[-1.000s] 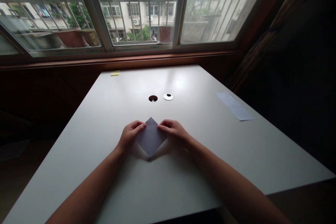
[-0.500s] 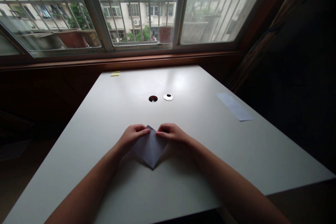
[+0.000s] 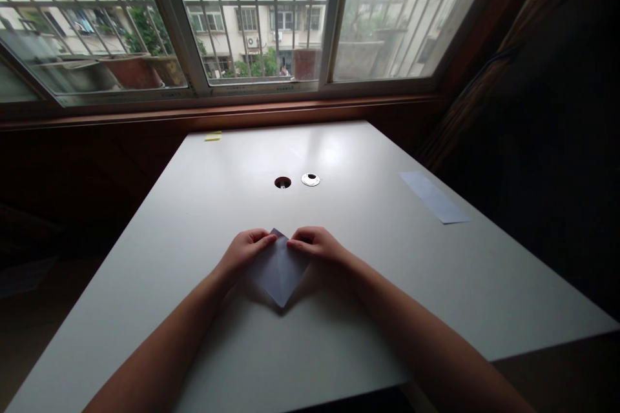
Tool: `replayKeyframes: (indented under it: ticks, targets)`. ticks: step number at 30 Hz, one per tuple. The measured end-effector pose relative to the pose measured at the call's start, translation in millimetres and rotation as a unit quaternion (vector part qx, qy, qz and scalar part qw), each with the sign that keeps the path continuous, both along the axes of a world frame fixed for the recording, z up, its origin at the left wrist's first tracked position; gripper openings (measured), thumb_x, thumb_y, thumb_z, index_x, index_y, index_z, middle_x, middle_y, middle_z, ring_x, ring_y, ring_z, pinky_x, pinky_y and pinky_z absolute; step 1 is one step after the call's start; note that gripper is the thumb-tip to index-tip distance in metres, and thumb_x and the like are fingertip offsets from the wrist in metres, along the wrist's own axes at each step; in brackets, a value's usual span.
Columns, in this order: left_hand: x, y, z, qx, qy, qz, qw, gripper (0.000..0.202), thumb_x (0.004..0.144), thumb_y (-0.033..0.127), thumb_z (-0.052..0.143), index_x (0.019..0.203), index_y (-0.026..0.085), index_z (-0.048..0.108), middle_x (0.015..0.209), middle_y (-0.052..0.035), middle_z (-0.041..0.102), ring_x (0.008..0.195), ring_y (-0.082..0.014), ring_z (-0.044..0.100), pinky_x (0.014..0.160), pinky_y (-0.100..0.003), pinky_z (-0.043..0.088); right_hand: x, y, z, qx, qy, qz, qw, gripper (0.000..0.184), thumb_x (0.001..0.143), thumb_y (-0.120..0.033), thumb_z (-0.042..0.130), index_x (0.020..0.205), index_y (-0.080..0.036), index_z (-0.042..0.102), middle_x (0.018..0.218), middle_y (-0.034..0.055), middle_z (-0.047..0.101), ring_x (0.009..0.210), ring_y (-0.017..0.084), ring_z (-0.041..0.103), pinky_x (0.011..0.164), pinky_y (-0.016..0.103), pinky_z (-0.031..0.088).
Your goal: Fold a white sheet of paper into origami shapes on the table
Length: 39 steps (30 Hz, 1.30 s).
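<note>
A folded sheet of paper (image 3: 281, 277), pale and diamond-shaped with a crease down its middle, is between my two hands near the centre of the view. My left hand (image 3: 249, 248) pinches its upper left edge, thumb on top near the far corner. On the other side, my right hand (image 3: 317, 243) grips the upper right edge between thumb and fingers. The fingers behind the paper are hidden. Its near corner points toward me, just above the white table (image 3: 232, 348), and casts a shadow there.
Toward the right edge lies a strip of paper (image 3: 433, 197). Beyond my hands are a round hole (image 3: 283, 182) in the tabletop and a metallic ring-shaped cover (image 3: 310, 179). A yellow sticky piece (image 3: 213, 136) is at the far left corner. A barred window (image 3: 256, 19) stands behind the table.
The paper's near corner has risen slightly off the table, its shadow now a little apart. Both hands keep their pinch and have barely moved.
</note>
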<state>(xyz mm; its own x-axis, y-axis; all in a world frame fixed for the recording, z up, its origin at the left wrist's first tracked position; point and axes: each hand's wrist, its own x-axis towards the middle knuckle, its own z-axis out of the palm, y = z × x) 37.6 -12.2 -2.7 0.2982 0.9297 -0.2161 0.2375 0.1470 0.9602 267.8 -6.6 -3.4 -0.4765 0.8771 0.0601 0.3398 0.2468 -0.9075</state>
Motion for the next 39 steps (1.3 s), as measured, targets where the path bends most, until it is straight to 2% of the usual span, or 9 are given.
replayKeyframes:
  ticks: [6, 10, 16, 21, 25, 30, 39]
  targets:
    - [0, 1, 0.4, 0.017, 0.026, -0.002, 1.000, 0.045, 0.077, 0.060, 0.066, 0.078, 0.014, 0.066, 0.065, 0.0003, 0.057, 0.059, -0.0122, 0.050, 0.051, -0.020, 0.033, 1, 1, -0.6, -0.026, 0.013, -0.006, 1.000, 0.037, 0.084, -0.051, 0.062, 0.079, -0.015, 0.069, 0.072, 0.0018, 0.062, 0.072, 0.016, 0.056, 0.062, 0.025, 0.040]
    - [1, 0, 2.5, 0.010, 0.003, -0.006, 1.000, 0.046, 0.081, 0.060, 0.061, 0.076, 0.015, 0.064, 0.062, 0.0013, 0.054, 0.056, -0.0112, 0.047, 0.049, -0.020, 0.032, 1, 0, 1.4, -0.038, 0.013, -0.008, 0.999, 0.037, 0.084, -0.051, 0.062, 0.079, -0.015, 0.069, 0.073, 0.0020, 0.062, 0.072, 0.016, 0.056, 0.063, 0.025, 0.040]
    - [1, 0, 2.1, 0.030, 0.001, 0.005, 1.000, 0.043, 0.081, 0.057, 0.061, 0.083, 0.015, 0.066, 0.070, -0.0010, 0.058, 0.061, -0.0133, 0.050, 0.052, -0.021, 0.036, 3, 1, 1.1, -0.046, 0.025, -0.031, 0.998, 0.037, 0.083, -0.051, 0.063, 0.080, -0.014, 0.069, 0.073, 0.0021, 0.062, 0.073, 0.015, 0.055, 0.062, 0.024, 0.040]
    - [0, 0, 2.5, 0.035, 0.014, -0.011, 0.999, 0.044, 0.080, 0.059, 0.061, 0.080, 0.015, 0.064, 0.067, -0.0002, 0.054, 0.060, -0.0127, 0.047, 0.051, -0.021, 0.034, 5, 0, 3.0, -0.080, 0.035, -0.026, 0.996, 0.039, 0.082, -0.053, 0.063, 0.083, -0.014, 0.069, 0.076, 0.0028, 0.062, 0.074, 0.016, 0.056, 0.062, 0.024, 0.041]
    - [3, -4, 6.0, 0.035, 0.026, -0.047, 0.998, 0.045, 0.080, 0.060, 0.061, 0.077, 0.015, 0.063, 0.066, 0.0002, 0.054, 0.060, -0.0126, 0.047, 0.051, -0.021, 0.033, 4, -2, 7.6, -0.093, 0.035, 0.000, 0.995, 0.038, 0.083, -0.052, 0.063, 0.087, -0.015, 0.070, 0.080, 0.0036, 0.065, 0.077, 0.017, 0.057, 0.064, 0.025, 0.042]
    - [8, -9, 9.1, 0.047, 0.043, -0.106, 0.992, 0.045, 0.082, 0.059, 0.058, 0.076, 0.015, 0.064, 0.067, -0.0003, 0.056, 0.064, -0.0141, 0.049, 0.055, -0.022, 0.035, 3, -1, 8.5, -0.078, 0.019, 0.030, 0.996, 0.036, 0.085, -0.049, 0.061, 0.087, -0.015, 0.071, 0.079, 0.0033, 0.064, 0.077, 0.017, 0.057, 0.066, 0.025, 0.042]
    - [5, -7, 7.8, 0.051, 0.053, -0.143, 0.987, 0.044, 0.085, 0.057, 0.056, 0.080, 0.015, 0.066, 0.070, -0.0002, 0.057, 0.067, -0.0140, 0.050, 0.058, -0.022, 0.036, -5, -4, 7.0, -0.021, -0.033, 0.044, 0.998, 0.029, 0.089, -0.041, 0.053, 0.080, -0.016, 0.066, 0.074, 0.0007, 0.061, 0.073, 0.015, 0.054, 0.064, 0.024, 0.039]
